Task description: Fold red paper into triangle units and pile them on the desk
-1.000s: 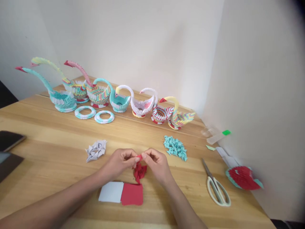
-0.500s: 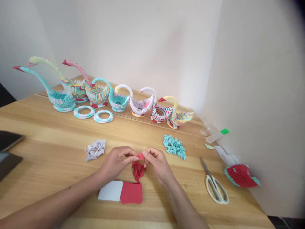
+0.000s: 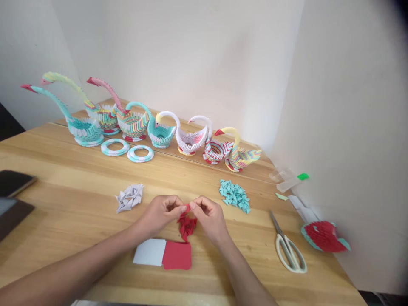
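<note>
Between the fingertips of my left hand [image 3: 167, 212] and my right hand [image 3: 208, 214] is a small piece of red paper [image 3: 187, 208], pinched from both sides and mostly covered by the fingers. Just below it lies a small heap of folded red paper pieces [image 3: 187, 228] on the table. Nearer to me, a stack of red paper slips [image 3: 177, 255] sits edge to edge with a stack of white paper slips [image 3: 149, 252]. Folded white pieces [image 3: 130, 197] are piled to the left of my hands, and folded turquoise pieces [image 3: 235, 195] to the right.
Several paper swans [image 3: 162, 136] stand in a row along the back, with two paper rings [image 3: 140, 154] in front. Scissors [image 3: 287, 250] lie at right, near a red-and-turquoise paper model [image 3: 323, 236] and a green-ended clear object [image 3: 293, 182]. A dark phone-like object [image 3: 15, 182] lies at left.
The red paper between my fingertips shows less and looks narrower than before. My hands stay in nearly the same place, while the whole view has shifted slightly.
</note>
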Demonstrator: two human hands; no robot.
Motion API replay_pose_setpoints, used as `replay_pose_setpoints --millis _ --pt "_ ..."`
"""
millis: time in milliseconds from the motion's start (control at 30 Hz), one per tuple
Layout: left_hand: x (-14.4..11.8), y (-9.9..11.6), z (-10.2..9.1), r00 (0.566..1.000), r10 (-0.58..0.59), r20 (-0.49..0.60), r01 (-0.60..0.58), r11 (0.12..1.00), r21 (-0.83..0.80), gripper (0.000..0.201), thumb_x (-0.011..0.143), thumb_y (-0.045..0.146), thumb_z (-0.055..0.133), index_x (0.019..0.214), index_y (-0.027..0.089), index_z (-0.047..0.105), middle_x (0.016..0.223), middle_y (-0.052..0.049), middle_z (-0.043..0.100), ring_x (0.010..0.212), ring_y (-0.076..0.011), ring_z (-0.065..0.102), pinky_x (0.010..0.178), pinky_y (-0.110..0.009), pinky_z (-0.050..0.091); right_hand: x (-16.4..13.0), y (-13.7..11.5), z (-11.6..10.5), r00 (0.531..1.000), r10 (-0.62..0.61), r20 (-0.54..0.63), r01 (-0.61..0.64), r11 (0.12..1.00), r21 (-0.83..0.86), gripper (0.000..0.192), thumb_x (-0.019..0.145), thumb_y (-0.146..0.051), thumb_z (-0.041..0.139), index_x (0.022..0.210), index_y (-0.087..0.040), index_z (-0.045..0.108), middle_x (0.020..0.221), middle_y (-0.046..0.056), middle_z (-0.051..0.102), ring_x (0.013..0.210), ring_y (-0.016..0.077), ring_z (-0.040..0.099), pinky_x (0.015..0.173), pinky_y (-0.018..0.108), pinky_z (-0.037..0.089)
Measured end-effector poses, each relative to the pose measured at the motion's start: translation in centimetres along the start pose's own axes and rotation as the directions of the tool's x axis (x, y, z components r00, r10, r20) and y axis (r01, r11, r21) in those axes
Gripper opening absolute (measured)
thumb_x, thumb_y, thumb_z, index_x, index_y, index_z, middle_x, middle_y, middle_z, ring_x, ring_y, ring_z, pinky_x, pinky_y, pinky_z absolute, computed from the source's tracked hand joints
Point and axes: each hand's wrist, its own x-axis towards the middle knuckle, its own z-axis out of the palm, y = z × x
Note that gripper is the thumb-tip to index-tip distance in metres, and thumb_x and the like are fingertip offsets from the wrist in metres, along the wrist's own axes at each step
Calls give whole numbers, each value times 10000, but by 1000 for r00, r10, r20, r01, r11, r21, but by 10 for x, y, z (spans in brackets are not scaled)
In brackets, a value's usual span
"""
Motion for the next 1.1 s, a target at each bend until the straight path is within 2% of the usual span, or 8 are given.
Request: replay_pose_setpoints --millis 100,233,333,433,800,900,1000,1100 --pt "-1 1 -3 978 202 -49 -186 957 224 263 870 346 591 691 155 622 647 -13 651 624 -145 569 605 -247 410 2 1 -2 999 37 -5 -37 999 32 317 790 -442 656 635 -171 604 504 -30 548 467 107 474 496 232 370" --pt "-3 2 -8 800 598 51 -517 643 564 227 940 246 525 768 176 654 764 -47 696 730 -164 575 705 -297 387 3 0 -4 990 125 59 -134 969 209 354 768 -463 684 602 -172 567 482 -52 497 433 90 450 478 222 351" --pt "-5 2 -9 710 692 131 -590 484 647 244 957 179 482 772 174 641 796 -51 693 743 -162 554 708 -304 373 1 0 -1 984 142 111 -168 946 276 346 770 -439 694 600 -174 552 480 -56 488 426 80 421 477 219 339" --pt "-6 1 -9 692 709 138 -597 454 661 232 958 173 481 786 175 637 802 -46 690 746 -159 548 715 -304 374 -1 0 0 981 138 139 -172 946 273 337 777 -441 687 609 -175 563 472 -52 498 425 85 420 473 221 336" --pt "-6 3 -8 711 690 135 -599 494 630 215 949 181 499 799 186 653 787 -42 691 718 -155 553 712 -311 373 -1 -3 -2 991 85 100 -93 992 80 355 803 -481 635 631 -174 585 496 -35 525 459 102 452 491 226 353" --pt "-5 3 -5 803 593 59 -529 662 531 201 931 223 535 768 181 644 752 -36 679 720 -158 572 711 -297 395 -1 0 -3 995 34 99 -37 999 31 379 835 -494 591 626 -179 573 509 -32 517 482 110 460 504 230 372" --pt "-4 4 -2 919 391 -45 -343 853 392 174 884 255 578 739 174 630 717 -26 660 698 -158 585 671 -266 422 -2 2 -2 996 -10 88 13 999 -32 364 855 -478 572 645 -179 569 539 -34 504 506 109 449 511 225 376" --pt "-3 3 0 983 176 -59 -152 946 286 162 851 282 577 762 167 647 734 -22 678 684 -156 590 629 -241 421 -2 3 0 996 -46 73 53 994 -96 349 853 -454 577 637 -180 562 574 -33 498 524 106 444 519 220 371"
